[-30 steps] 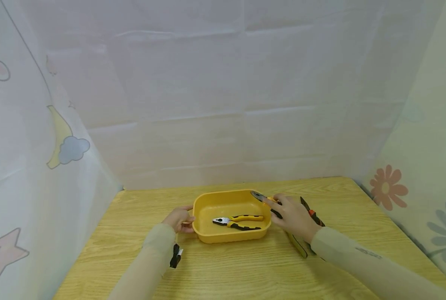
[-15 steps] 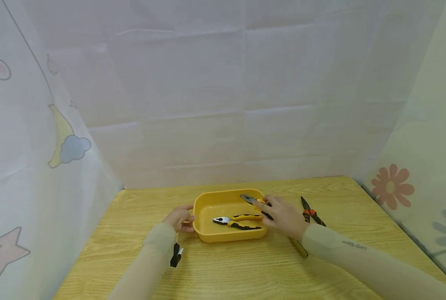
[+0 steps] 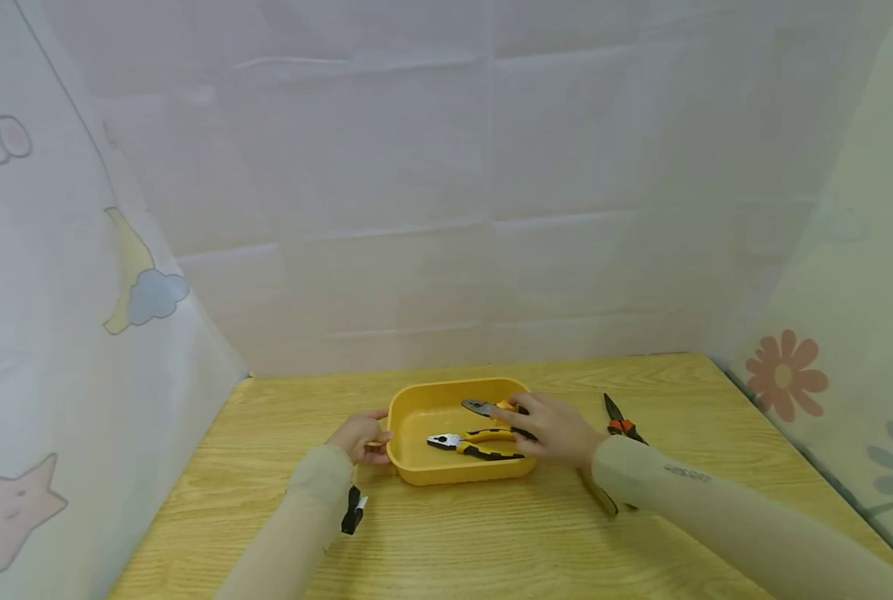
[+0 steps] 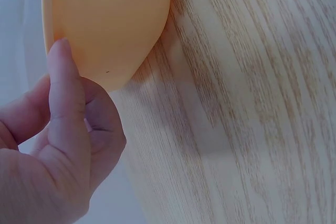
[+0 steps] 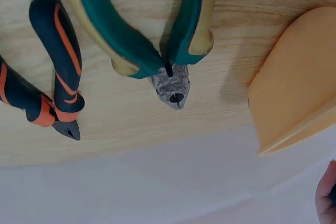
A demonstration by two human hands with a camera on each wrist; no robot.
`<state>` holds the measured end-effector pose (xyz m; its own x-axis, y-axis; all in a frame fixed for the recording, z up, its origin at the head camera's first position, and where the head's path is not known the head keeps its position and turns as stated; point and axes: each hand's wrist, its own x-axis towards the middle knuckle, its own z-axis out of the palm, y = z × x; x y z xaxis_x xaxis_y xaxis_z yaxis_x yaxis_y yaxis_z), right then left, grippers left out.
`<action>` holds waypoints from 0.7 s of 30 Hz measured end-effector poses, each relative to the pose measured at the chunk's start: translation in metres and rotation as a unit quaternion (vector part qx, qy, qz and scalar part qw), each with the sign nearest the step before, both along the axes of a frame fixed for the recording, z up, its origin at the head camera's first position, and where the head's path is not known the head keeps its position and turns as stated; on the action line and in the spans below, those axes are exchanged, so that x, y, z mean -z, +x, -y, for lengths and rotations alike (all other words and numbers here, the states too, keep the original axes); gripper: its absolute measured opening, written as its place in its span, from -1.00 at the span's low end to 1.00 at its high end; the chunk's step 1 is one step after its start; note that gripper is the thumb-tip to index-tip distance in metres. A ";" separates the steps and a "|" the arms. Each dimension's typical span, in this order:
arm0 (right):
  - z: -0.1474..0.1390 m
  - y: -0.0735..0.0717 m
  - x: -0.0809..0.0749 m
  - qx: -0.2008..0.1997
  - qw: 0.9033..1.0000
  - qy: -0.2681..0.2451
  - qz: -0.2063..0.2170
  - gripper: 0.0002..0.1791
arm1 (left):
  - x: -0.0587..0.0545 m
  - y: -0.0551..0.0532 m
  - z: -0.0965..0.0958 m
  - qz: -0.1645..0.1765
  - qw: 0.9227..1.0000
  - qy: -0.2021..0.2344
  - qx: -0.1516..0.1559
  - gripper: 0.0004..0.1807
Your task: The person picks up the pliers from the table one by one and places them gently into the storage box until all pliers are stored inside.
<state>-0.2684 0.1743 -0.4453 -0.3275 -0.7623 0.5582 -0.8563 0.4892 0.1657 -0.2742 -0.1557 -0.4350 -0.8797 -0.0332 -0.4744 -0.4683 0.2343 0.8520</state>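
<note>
My left hand (image 3: 358, 437) pinches the left rim of a yellow plastic tray (image 3: 465, 476); in the left wrist view a fingertip of the left hand (image 4: 68, 140) presses on the tray wall (image 4: 110, 19). Inside lies a pair of combination pliers (image 3: 446, 442) with yellow-and-black handles. Over the tray's right part, my right hand (image 3: 555, 429) grips another pair of pliers (image 3: 478, 407), grey-headed, with orange and black handles. Its jaws point left above the tray floor, and the fingers cover most of its handles. Whether it touches the tray cannot be told.
Right of the tray lie pliers with black-and-orange handles (image 3: 621, 425) and green-and-yellow-handled pliers (image 5: 172, 85), largely hidden by the right arm in the head view. A black object (image 3: 352, 510) sits beside the left wrist. White sheeting (image 3: 484, 208) hangs behind the wooden table (image 3: 461, 546).
My right hand has carried the grey-headed pliers leftward and slightly down, from the tray's right rim to over its inside. The left hand and the tray have stayed in place.
</note>
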 end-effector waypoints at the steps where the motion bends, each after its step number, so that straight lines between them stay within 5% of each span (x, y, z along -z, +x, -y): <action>1: 0.000 -0.002 0.000 -0.010 1.000 0.003 -0.004 -0.51 | 0.000 0.000 0.000 -0.001 1.000 0.000 0.000 -0.40; 13: 0.009 -0.021 -0.003 -0.067 0.996 0.052 -0.031 -0.51 | -0.001 0.000 0.001 0.005 1.000 0.005 -0.005 -0.40; 21: 0.016 -0.023 -0.008 -0.059 0.993 0.099 0.006 -0.60 | -0.002 0.002 0.000 0.001 1.000 0.007 -0.002 -0.39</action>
